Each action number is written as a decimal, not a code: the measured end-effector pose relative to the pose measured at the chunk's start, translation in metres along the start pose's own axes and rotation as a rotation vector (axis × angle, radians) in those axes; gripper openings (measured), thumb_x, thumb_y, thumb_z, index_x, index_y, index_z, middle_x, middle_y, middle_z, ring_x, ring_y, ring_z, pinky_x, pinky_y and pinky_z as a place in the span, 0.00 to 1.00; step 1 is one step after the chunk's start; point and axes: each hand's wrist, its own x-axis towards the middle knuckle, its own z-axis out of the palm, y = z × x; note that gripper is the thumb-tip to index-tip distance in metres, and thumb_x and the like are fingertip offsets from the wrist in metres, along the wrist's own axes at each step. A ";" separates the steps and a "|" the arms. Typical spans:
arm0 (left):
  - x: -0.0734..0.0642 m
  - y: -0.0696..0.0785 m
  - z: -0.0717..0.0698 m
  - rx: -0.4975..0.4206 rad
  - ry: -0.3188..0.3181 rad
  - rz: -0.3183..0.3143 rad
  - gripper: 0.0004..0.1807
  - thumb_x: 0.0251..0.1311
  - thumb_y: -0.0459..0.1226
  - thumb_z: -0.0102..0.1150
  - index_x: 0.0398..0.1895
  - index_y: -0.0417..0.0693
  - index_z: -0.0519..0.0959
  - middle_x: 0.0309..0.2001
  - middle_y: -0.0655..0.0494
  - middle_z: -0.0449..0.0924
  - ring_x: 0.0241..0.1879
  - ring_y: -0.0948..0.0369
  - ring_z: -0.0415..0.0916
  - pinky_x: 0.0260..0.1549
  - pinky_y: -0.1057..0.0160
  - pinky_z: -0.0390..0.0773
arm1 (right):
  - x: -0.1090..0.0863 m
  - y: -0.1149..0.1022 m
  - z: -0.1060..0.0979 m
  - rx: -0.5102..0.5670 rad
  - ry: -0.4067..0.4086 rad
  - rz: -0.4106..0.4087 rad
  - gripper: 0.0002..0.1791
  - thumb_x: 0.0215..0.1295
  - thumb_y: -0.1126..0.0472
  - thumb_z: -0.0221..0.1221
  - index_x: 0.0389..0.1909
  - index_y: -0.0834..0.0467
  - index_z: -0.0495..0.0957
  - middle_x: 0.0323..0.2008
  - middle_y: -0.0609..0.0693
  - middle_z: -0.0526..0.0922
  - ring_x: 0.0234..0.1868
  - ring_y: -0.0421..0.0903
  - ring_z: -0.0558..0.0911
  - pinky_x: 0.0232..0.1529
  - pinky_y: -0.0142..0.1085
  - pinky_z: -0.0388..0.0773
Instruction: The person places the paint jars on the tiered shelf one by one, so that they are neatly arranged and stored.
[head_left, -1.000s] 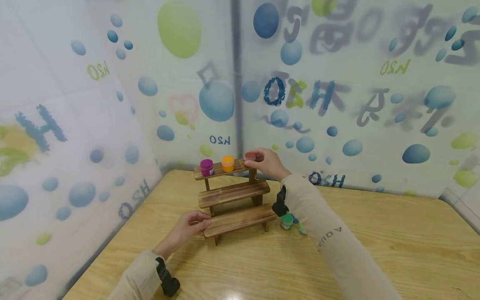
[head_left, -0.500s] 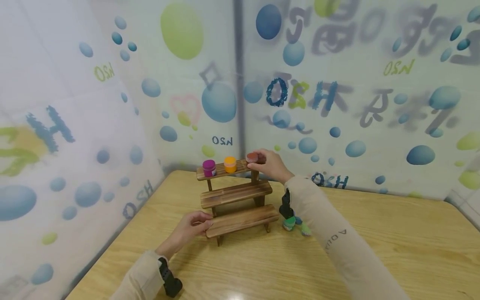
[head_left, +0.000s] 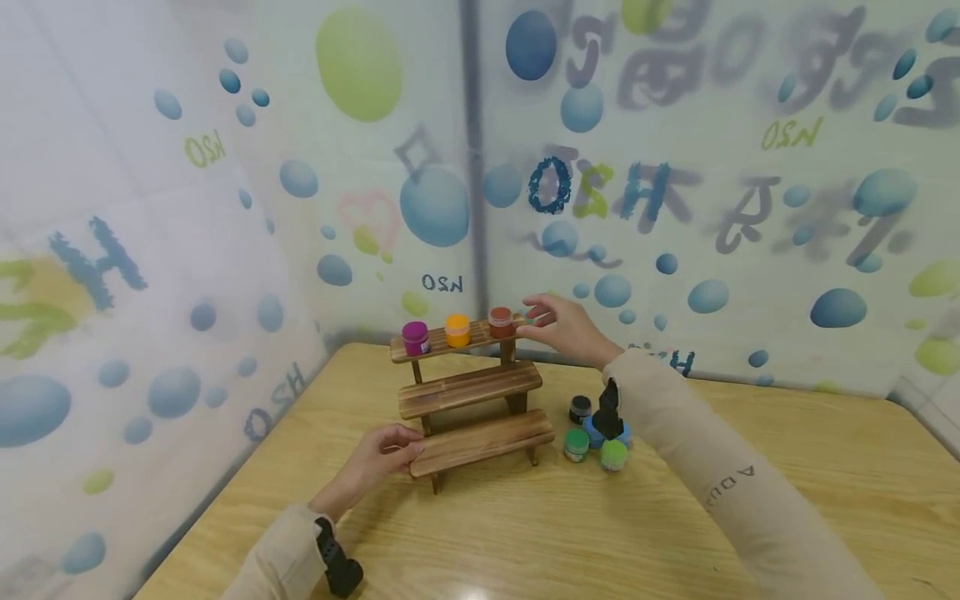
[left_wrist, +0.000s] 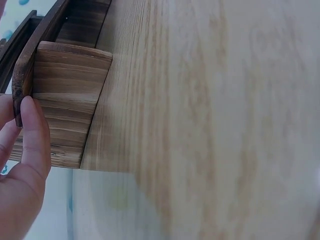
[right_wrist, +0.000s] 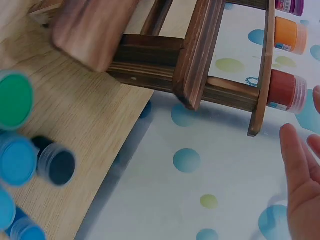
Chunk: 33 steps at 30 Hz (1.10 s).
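A three-tier wooden stand (head_left: pixel 471 390) is on the table. On its top tier a purple jar (head_left: pixel 416 338), an orange jar (head_left: pixel 457 331) and a reddish-brown jar (head_left: pixel 501 322) stand in a row. My left hand (head_left: pixel 369 467) pinches the left end of the bottom tier between thumb and fingers; the left wrist view shows its fingers (left_wrist: pixel 34 132) on the board's edge. Just right of the reddish-brown jar, my right hand (head_left: pixel 572 329) is apart from it with loosely bent fingers. The right wrist view shows a gap between that hand and the reddish-brown jar (right_wrist: pixel 286 92).
Right of the stand, a green jar (head_left: pixel 577 445), a light green jar (head_left: pixel 613 455), a black jar (head_left: pixel 580 408) and blue jars (head_left: pixel 597 433) cluster on the wooden table (head_left: pixel 480 533). A patterned curtain (head_left: pixel 720 208) hangs close behind the stand.
My right hand has let go of the reddish-brown jar on the top tier and moved away to the right. More of the jars by the stand now show. The left hand keeps its hold.
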 end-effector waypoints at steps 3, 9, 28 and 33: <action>0.001 0.000 0.001 0.003 0.002 -0.002 0.15 0.57 0.36 0.55 0.42 0.31 0.74 0.45 0.39 0.73 0.32 0.61 0.73 0.29 0.64 0.76 | -0.012 0.003 -0.009 -0.028 0.000 -0.049 0.25 0.57 0.58 0.59 0.55 0.62 0.68 0.44 0.60 0.76 0.43 0.51 0.76 0.42 0.43 0.73; 0.000 0.000 0.000 0.005 0.006 -0.001 0.15 0.57 0.35 0.56 0.41 0.30 0.74 0.46 0.38 0.73 0.33 0.61 0.73 0.29 0.65 0.76 | -0.042 0.018 -0.019 -0.081 -0.048 -0.088 0.22 0.58 0.59 0.58 0.52 0.63 0.70 0.41 0.58 0.77 0.41 0.51 0.76 0.41 0.43 0.73; 0.001 0.000 0.001 0.015 0.010 -0.001 0.14 0.57 0.35 0.55 0.41 0.30 0.74 0.46 0.38 0.73 0.34 0.61 0.72 0.30 0.65 0.76 | -0.119 0.081 -0.027 -0.033 -0.054 0.017 0.20 0.58 0.59 0.58 0.49 0.65 0.72 0.37 0.54 0.78 0.37 0.47 0.77 0.34 0.36 0.75; 0.001 0.000 0.001 0.021 0.013 -0.003 0.14 0.57 0.35 0.55 0.41 0.30 0.74 0.45 0.39 0.74 0.33 0.62 0.73 0.29 0.64 0.76 | -0.134 0.101 -0.017 0.011 -0.106 0.025 0.20 0.58 0.60 0.58 0.48 0.68 0.71 0.37 0.57 0.79 0.36 0.44 0.77 0.36 0.34 0.74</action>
